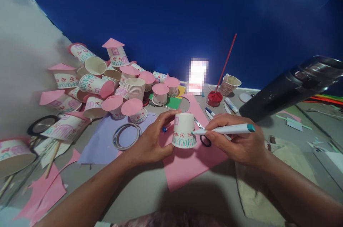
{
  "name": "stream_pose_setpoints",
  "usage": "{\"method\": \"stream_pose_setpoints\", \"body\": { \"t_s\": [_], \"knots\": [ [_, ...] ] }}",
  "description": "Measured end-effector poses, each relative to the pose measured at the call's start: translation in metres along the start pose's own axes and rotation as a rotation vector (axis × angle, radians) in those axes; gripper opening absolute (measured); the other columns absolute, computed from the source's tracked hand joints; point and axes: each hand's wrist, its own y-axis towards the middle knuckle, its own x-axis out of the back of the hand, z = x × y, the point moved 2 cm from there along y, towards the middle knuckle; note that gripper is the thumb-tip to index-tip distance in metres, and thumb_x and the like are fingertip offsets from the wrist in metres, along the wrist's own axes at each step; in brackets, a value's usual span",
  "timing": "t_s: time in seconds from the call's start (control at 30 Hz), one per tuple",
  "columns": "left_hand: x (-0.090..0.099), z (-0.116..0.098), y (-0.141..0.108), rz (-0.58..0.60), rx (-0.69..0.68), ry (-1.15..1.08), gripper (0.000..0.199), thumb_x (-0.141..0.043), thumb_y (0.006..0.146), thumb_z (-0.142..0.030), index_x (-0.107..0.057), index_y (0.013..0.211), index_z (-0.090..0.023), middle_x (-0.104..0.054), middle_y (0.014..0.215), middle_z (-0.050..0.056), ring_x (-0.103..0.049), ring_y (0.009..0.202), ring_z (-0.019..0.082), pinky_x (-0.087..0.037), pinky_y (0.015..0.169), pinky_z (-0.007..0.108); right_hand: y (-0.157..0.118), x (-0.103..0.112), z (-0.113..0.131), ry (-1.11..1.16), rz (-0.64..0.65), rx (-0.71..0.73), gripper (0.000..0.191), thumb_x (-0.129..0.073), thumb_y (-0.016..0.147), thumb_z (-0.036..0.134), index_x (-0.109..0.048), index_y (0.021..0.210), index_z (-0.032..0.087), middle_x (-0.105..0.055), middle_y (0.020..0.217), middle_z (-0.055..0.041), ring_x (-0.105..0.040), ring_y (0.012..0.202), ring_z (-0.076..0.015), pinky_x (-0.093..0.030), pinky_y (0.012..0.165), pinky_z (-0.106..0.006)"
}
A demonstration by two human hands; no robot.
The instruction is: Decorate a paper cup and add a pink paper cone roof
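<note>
A white paper cup (184,127) stands upside down before me, with a purple window, red flowers and green grass strokes drawn on it. My left hand (151,139) grips its left side between thumb and fingers. In my right hand (238,143) is a green marker (232,129), held like a pen, its tip at the cup's right side by the red flowers. Under the cup lies a sheet of pink paper (180,173). Scissors (198,124) rest behind the marker, partly hidden by my right hand.
Several decorated cups with pink paper roofs (113,43) pile up at left. A nested cup stack (135,89) and a tape roll (115,141) are nearer. Behind are a glowing blurred screen (197,75) and a red pot (214,99). A dark cylinder (284,93) leans in from the right.
</note>
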Motion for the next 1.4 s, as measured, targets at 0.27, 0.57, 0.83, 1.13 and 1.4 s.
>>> {"method": "stream_pose_setpoints", "body": {
  "t_s": [0.27, 0.57, 0.83, 1.13, 1.4],
  "knots": [
    [0.001, 0.004, 0.001, -0.017, 0.025, -0.105, 0.088, -0.066, 0.071, 0.002, -0.044, 0.15, -0.03, -0.046, 0.159, 0.011, -0.048, 0.147, 0.031, -0.04, 0.125, 0.048, -0.004, 0.007, -0.005, -0.051, -0.128, -0.009, 0.004, -0.072, 0.092, 0.017, -0.072, 0.09, 0.02, -0.075, 0.073, 0.0012, -0.068, 0.057, -0.0111, -0.05, 0.052, -0.021],
    [-0.001, 0.009, 0.002, -0.059, 0.091, -0.527, 0.079, -0.074, 0.074, -0.002, -0.049, 0.142, -0.032, -0.05, 0.157, 0.01, -0.05, 0.147, 0.031, -0.042, 0.121, 0.05, -0.006, 0.002, -0.028, -0.106, -0.064, -0.044, 0.036, -0.077, 0.093, 0.035, -0.066, 0.127, 0.026, -0.079, 0.112, -0.0058, -0.076, 0.094, -0.0218, -0.061, 0.076, -0.031],
    [-0.012, 0.014, 0.0, 0.005, 0.158, -0.697, 0.075, -0.08, 0.078, -0.011, -0.048, 0.141, -0.033, -0.051, 0.157, 0.011, -0.051, 0.145, 0.033, -0.052, 0.108, 0.043, -0.002, -0.009, -0.033, -0.189, 0.144, 0.027, 0.076, -0.084, 0.081, 0.059, -0.056, 0.142, 0.025, -0.074, 0.124, -0.0129, -0.073, 0.097, -0.0282, -0.062, 0.082, -0.042],
    [0.0, 0.006, -0.001, -0.009, 0.096, -0.142, 0.092, -0.086, 0.075, -0.021, -0.041, 0.154, -0.039, -0.038, 0.161, 0.007, -0.044, 0.146, 0.034, -0.045, 0.117, 0.051, -0.008, -0.018, -0.042, -0.333, 0.247, 0.1, 0.087, -0.089, 0.079, 0.046, -0.044, 0.153, 0.028, -0.07, 0.137, -0.0155, -0.068, 0.119, -0.0368, -0.059, 0.095, -0.054],
    [0.0, 0.006, 0.001, -0.042, 0.023, 0.023, 0.089, -0.07, 0.073, -0.004, -0.042, 0.151, -0.037, -0.045, 0.147, 0.008, -0.049, 0.137, 0.03, -0.053, 0.108, 0.048, -0.007, -0.011, -0.037, -0.208, 0.136, 0.076, 0.081, -0.086, 0.083, 0.047, -0.049, 0.151, 0.026, -0.073, 0.131, -0.0152, -0.072, 0.109, -0.0325, -0.062, 0.087, -0.046]
  ]
}}
